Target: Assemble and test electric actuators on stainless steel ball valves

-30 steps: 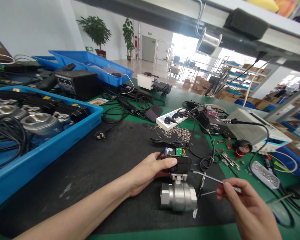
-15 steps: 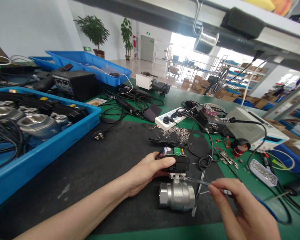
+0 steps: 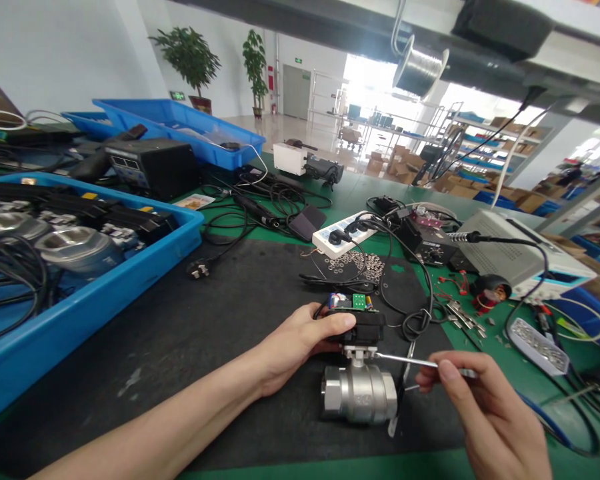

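Observation:
My left hand grips the black actuator, its thumb over the housing; an exposed green circuit board sits on top. Below, a bracket and stem join the actuator to a steel ball valve on the mat. In my right hand is a slim metal wrench, pinched between thumb and fingers, its tip at the right side of the bracket. Another metal tool lies beside the valve's right end, partly hidden.
At left stands a blue bin with more valves and actuators. A power strip, scattered nuts and cables lie beyond the valve. To the right are a white tray of small parts and a grey bench instrument.
My right hand has turned the wrench, whose handle end has swung slightly upward. The left hand keeps its grip on the actuator. The whole view has shifted a little.

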The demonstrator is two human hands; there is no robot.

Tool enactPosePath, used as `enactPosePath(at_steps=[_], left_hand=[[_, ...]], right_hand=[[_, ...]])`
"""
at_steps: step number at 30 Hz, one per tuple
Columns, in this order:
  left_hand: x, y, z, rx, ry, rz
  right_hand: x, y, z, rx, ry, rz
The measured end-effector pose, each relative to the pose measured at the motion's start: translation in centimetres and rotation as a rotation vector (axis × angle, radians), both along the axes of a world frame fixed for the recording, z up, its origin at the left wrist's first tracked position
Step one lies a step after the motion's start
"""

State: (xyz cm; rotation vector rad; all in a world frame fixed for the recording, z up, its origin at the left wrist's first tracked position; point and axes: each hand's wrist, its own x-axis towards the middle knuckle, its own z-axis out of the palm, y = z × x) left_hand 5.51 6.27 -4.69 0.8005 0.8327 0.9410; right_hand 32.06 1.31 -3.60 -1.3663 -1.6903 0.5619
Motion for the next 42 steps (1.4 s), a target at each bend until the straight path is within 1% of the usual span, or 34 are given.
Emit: enactPosePath(at_steps=[2, 4, 7, 10, 13, 15, 17, 19, 21, 24, 28, 30, 32, 33, 34, 35, 36, 37, 38, 39, 41, 42], left_hand=[[0.1, 0.0, 0.1, -0.001, 0.014, 0.01], [0.2, 0.0, 0.2, 0.001, 0.024, 0.012], [0.3, 0.0, 0.4, 0.003, 0.042, 0.011], [0.3, 0.2, 0.7, 0.016, 0.101, -0.011], [0.0, 0.3, 0.8, 0.076, 0.292, -0.024], [-0.3, 0.3, 0.7, 0.125, 0.499, 0.019], [-0.7, 0.4, 0.3, 0.159, 0.688, 0.079], [-1.0, 0.5, -0.2, 0.163, 0.775, 0.107], [-1.2, 0.7, -0.6, 0.16, 0.791, 0.13], [-1.5, 1.1, -0.6, 0.2, 0.831, 0.207], [-2.4, 1.4, 0.1, 0.256, 0.926, 0.242], [-3.2, 1.3, 0.9, 0.3, 1.057, 0.278], [-3.9, 1.0, 1.7, 0.406, 1.294, 0.356], [-4.1, 0.7, 2.1, 0.492, 1.415, 0.418], [-4.2, 0.4, 2.4, 0.611, 1.507, 0.481], [-4.0, 0.0, 2.7, 0.759, 1.546, 0.525], [-3.6, -0.5, 2.8, 0.928, 1.526, 0.532], [-3.0, -1.0, 2.9, 1.108, 1.474, 0.498], [-2.1, -1.7, 2.8, 1.283, 1.413, 0.411], [-1.2, -2.4, 2.7, 1.426, 1.37, 0.295], [0.9, -3.7, 2.2, 1.603, 1.351, 0.088], [1.9, -4.3, 1.9, 1.641, 1.347, 0.035]], right_hand=[[-0.2, 0.1, -0.3, -0.032, 0.087, -0.023], [-0.3, 0.2, -0.5, -0.053, 0.117, -0.024], [0.0, 0.2, -0.4, -0.084, 0.067, 0.015], [0.5, 0.1, 0.0, -0.129, 0.026, 0.003], [0.9, -0.2, 0.8, -0.144, 0.023, -0.09], [1.2, -0.5, 1.4, -0.154, 0.031, -0.172], [1.4, -0.6, 2.0, -0.148, 0.03, -0.186], [1.7, -0.7, 2.5, -0.133, 0.006, -0.164], [1.9, -0.7, 2.7, -0.119, -0.041, -0.118], [2.5, -0.6, 2.7, -0.078, -0.134, -0.013], [3.5, 0.0, 2.5, 0.033, -0.343, 0.083], [3.7, 0.5, 2.9, 0.127, -0.481, 0.147], [3.5, 1.2, 3.8, 0.229, -0.569, 0.238], [3.2, 1.6, 4.3, 0.265, -0.587, 0.29], [2.8, 1.9, 4.9, 0.289, -0.594, 0.343], [2.4, 2.3, 5.4, 0.29, -0.6, 0.392], [2.0, 2.7, 5.9, 0.283, -0.607, 0.442], [1.6, 3.1, 6.4, 0.28, -0.618, 0.487], [1.1, 3.4, 6.8, 0.286, -0.635, 0.53], [0.7, 3.8, 7.2, 0.293, -0.663, 0.565], [-0.1, 4.4, 7.8, 0.312, -0.74, 0.611], [-0.5, 4.6, 8.1, 0.318, -0.788, 0.627]])
